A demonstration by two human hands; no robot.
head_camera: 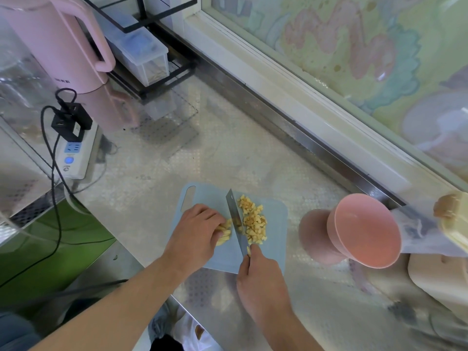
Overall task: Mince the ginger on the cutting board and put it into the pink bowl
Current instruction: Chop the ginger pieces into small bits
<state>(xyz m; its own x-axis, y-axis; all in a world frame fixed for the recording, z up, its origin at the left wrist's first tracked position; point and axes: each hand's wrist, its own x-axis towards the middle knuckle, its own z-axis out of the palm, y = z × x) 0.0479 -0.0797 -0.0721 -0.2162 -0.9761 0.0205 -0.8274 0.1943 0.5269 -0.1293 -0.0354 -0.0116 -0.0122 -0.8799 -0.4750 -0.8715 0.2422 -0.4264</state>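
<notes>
While your right hand (258, 277) grips the knife (236, 221) and your left hand (200, 229) holds uncut ginger (225, 233) on the board (274, 239) at bottom middle, many bits (254, 221) are cut. None is in the bowl (364, 231) at right yet.

Two hands were in view: one left hand (200, 230) and one right hand (260, 277). One knife (235, 219) stood between them, on one cutting board (276, 239). The ginger lay in two groups: one bundle of uncut ginger strips (225, 233) under the left fingertips, and one heap of diced ginger (254, 221) beyond the right hand; the individual cubes were too many and too small to count. One pink bowl (364, 230) stood to the right of the right hand. One pink kettle (58, 44) and one power strip (72, 153) stood far beyond the left hand, the strip carrying two black plugs (71, 120).
</notes>
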